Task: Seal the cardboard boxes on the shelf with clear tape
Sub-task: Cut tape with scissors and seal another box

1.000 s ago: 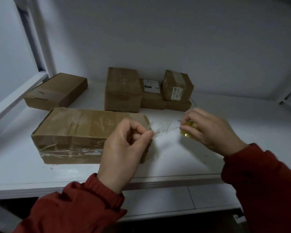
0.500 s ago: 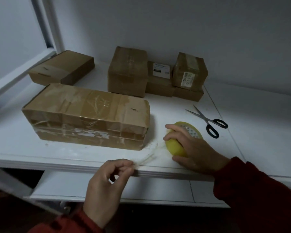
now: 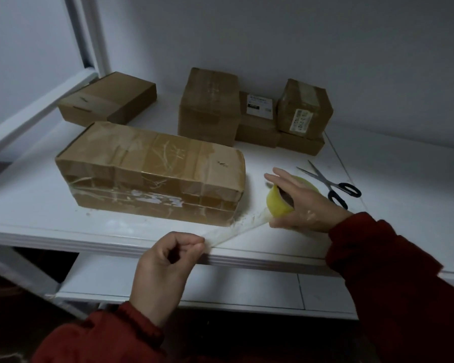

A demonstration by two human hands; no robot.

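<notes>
A long cardboard box (image 3: 152,163), wrapped in shiny clear tape, lies near the front of the white shelf (image 3: 393,231). To its right my right hand (image 3: 307,205) holds the yellowish tape roll (image 3: 279,204) just above the shelf, thumb under the roll and fingers over it. A strip of clear tape (image 3: 236,230) stretches from the roll down-left to my left hand (image 3: 165,260), which pinches its free end at the shelf's front edge. Neither hand touches the long box.
Black-handled scissors (image 3: 333,183) lie open right of the roll. At the back stand a flat box (image 3: 108,102) on the left, a taller box (image 3: 210,106) in the middle, and small labelled boxes (image 3: 303,111) stacked beside it. A lower shelf board (image 3: 194,286) juts out below.
My right hand has tilted the roll up off the shelf. A longer strip of tape now spans between the roll and my left hand. My view has shifted slightly.
</notes>
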